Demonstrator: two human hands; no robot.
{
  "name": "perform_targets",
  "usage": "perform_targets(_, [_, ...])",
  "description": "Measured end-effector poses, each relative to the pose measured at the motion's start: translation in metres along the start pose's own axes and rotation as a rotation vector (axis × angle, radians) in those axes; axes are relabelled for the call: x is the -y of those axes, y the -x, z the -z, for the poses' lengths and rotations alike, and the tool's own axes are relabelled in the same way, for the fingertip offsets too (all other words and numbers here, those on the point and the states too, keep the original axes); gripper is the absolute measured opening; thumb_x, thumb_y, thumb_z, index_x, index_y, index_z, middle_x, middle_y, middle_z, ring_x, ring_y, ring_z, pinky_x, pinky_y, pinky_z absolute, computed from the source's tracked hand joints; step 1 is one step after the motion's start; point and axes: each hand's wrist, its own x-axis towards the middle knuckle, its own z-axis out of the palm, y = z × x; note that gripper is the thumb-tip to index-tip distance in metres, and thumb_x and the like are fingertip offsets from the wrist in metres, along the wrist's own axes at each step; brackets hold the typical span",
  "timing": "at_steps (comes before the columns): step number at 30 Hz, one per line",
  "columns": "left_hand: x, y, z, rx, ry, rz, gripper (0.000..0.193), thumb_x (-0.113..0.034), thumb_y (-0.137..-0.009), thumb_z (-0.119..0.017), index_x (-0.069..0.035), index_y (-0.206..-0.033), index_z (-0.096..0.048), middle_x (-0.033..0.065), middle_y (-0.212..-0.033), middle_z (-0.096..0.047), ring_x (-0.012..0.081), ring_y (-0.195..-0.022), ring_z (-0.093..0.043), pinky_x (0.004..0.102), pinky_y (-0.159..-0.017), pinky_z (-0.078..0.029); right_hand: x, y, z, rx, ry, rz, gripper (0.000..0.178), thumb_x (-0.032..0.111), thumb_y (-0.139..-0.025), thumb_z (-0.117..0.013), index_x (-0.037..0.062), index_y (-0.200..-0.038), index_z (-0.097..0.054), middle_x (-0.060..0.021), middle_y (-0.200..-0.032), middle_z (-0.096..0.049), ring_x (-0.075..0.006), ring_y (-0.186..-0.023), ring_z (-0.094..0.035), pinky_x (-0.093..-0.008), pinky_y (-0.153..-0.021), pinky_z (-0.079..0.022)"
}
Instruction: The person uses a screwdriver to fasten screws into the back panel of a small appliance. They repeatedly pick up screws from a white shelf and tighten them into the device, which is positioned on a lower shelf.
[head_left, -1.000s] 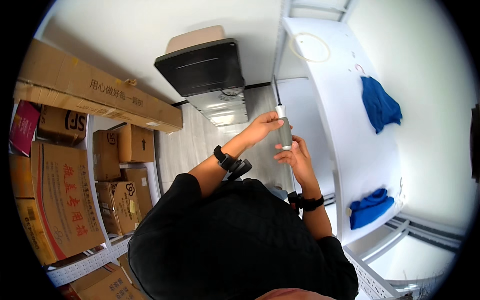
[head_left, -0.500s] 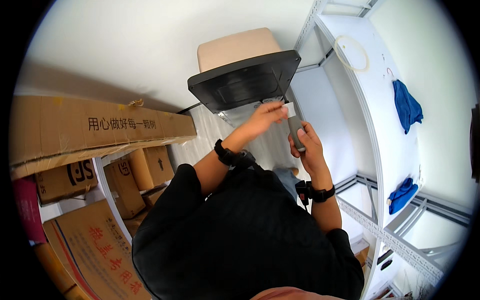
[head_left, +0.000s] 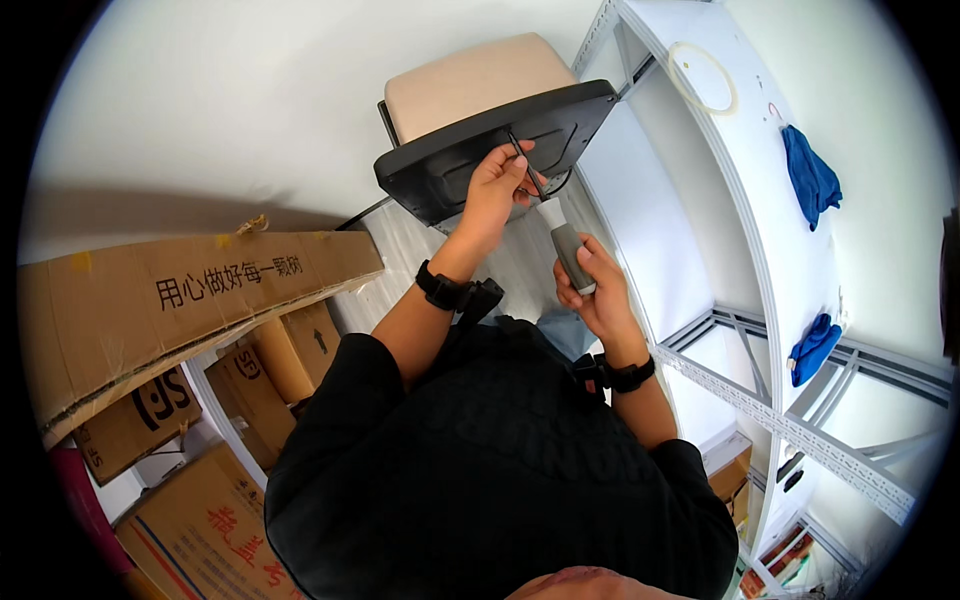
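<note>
In my right hand (head_left: 605,290) is the handle of a screwdriver (head_left: 572,252), grey with a white collar and a dark slim shaft. My left hand (head_left: 492,190) closes its fingers on the shaft, close to the underside of a black plastic panel (head_left: 455,185). The shaft's tip reaches the panel near its upper middle; whether it sits in a screw is too small to tell. Above the panel rises a padded beige block (head_left: 480,85), like a seat cushion.
To the left, a long cardboard box (head_left: 200,275) lies atop a shelf holding several cartons (head_left: 300,345). White metal shelving (head_left: 700,430) runs along the right. Blue cloths (head_left: 812,185) and a pale ring (head_left: 705,75) are on its white side.
My left hand has shifted from the screwdriver's collar up and left onto its shaft. The right hand has moved slightly left, and the screwdriver now leans left with its tip at the black panel.
</note>
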Motion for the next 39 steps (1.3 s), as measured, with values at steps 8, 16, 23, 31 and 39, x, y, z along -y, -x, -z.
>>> perform_targets(8, [-0.003, -0.006, 0.006, 0.056, 0.042, -0.025, 0.03, -0.019, -0.098, -0.045, -0.008, -0.127, -0.046, 0.0041, -0.083, -0.065, 0.0059, -0.07, -0.057, 0.0202, -0.062, -0.045, 0.0, -0.004, -0.004, 0.002, -0.079, 0.023, 0.033, 0.026, -0.094, -0.046, 0.0013, -0.116, -0.043, -0.0086, -0.073, -0.051, -0.0103, -0.048, -0.039, -0.0237, -0.049, -0.033])
perform_targets(16, [-0.003, -0.008, 0.003, 0.036, 0.054, -0.032, 0.029, -0.017, -0.098, -0.044, -0.008, -0.126, -0.046, 0.0045, -0.083, -0.065, 0.0061, -0.069, -0.057, 0.0202, -0.062, -0.045, 0.0, -0.006, -0.004, 0.019, -0.138, 0.035, 0.034, 0.032, -0.093, -0.049, 0.0035, -0.112, -0.046, -0.0067, -0.07, -0.048, -0.01, -0.047, -0.037, -0.0237, -0.047, -0.031])
perform_targets(23, [0.002, -0.011, 0.003, -0.021, 0.132, -0.038, 0.027, -0.017, -0.097, -0.048, -0.008, -0.122, -0.047, 0.005, -0.082, -0.066, 0.0069, -0.065, -0.056, 0.0208, -0.06, -0.044, 0.006, -0.009, -0.01, -0.077, 0.078, 0.004, 0.03, 0.027, -0.092, -0.052, 0.0053, -0.114, -0.047, -0.0057, -0.071, -0.052, -0.0092, -0.045, -0.039, -0.0222, -0.044, -0.031])
perform_targets(31, [-0.003, -0.007, 0.001, -0.015, 0.064, -0.028, 0.026, -0.025, -0.092, -0.059, -0.005, -0.108, -0.055, 0.0031, -0.078, -0.062, 0.0065, -0.063, -0.055, 0.0216, -0.055, -0.046, 0.015, -0.006, -0.022, -0.146, 0.409, 0.028, 0.034, 0.019, -0.09, -0.058, 0.0033, -0.119, -0.048, -0.0047, -0.077, -0.057, -0.0106, -0.051, -0.048, -0.0227, -0.048, -0.038])
perform_targets(39, [-0.001, -0.006, 0.004, -0.021, -0.017, 0.061, 0.024, -0.028, -0.094, -0.057, -0.005, -0.094, -0.061, 0.0013, -0.077, -0.06, 0.0062, -0.06, -0.053, 0.0219, -0.053, -0.048, -0.006, -0.008, -0.022, -0.287, 0.933, 0.411, 0.038, 0.014, -0.085, -0.064, 0.0047, -0.118, -0.049, -0.009, -0.093, -0.06, -0.0149, -0.069, -0.055, -0.0257, -0.062, -0.043])
